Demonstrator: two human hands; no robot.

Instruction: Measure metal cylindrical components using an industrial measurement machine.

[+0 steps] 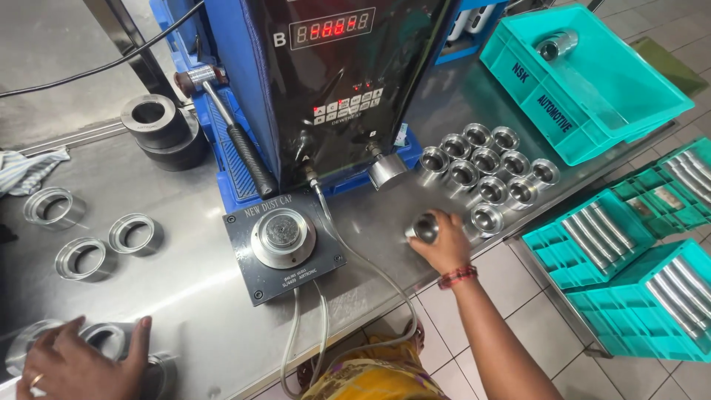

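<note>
Head view: teal crate (592, 89) with one metal cylinder (557, 44)

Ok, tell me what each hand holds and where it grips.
Right hand grips a metal cup around its side. Left hand rests on metal rings; a grip cannot be told.

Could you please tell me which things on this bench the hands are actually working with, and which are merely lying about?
In hand:
- small shiny metal cup, gripped by the right hand
- clear plastic rings under the left hand
- round grey press fixture on its dark plate, between the hands

Lying about:
- black-handled hammer
- striped cloth
- teal plastic crate
- dark steel ring blocks
</note>
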